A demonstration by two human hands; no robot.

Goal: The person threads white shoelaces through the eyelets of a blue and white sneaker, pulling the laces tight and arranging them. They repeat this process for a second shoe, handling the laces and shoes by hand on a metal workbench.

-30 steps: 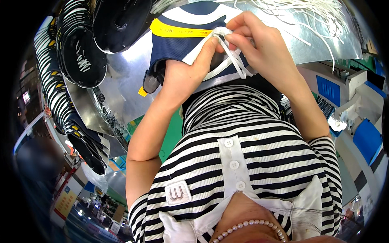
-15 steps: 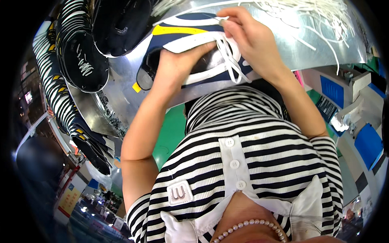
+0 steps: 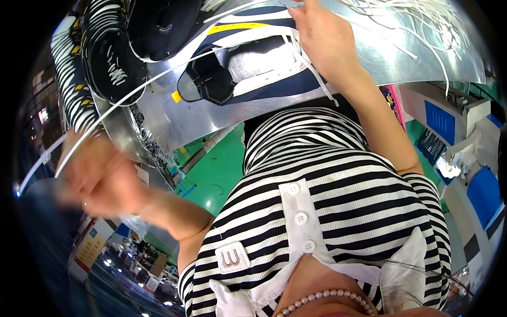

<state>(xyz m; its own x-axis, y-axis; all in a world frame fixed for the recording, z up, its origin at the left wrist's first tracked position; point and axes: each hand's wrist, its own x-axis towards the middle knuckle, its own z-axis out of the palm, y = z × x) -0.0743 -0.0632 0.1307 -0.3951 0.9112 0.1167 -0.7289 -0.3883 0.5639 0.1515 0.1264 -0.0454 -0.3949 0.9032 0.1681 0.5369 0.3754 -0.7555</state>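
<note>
A navy, white and yellow shoe upper lies on the metal tabletop, its black lining open at the heel. White shoelace stretches in a long taut line from the upper toward the lower left. My left hand is at the far end of this lace, out beyond the table and smeared by motion; its fingers appear closed on the lace. My right hand is at the upper's lacing end with fingers bent together. Their tips are at the top edge, so what they pinch is unclear. A loose lace end hangs beside that hand.
Stacked striped shoe uppers line the left side, beside black-lined uppers near the table's far left. A heap of white laces spreads over the metal table at the far right. White and blue equipment stands at right.
My left hand has left the inside of the upper and swung down and left, drawing the lace out long. My right hand has shifted slightly up. The lace loop by it has shrunk.
</note>
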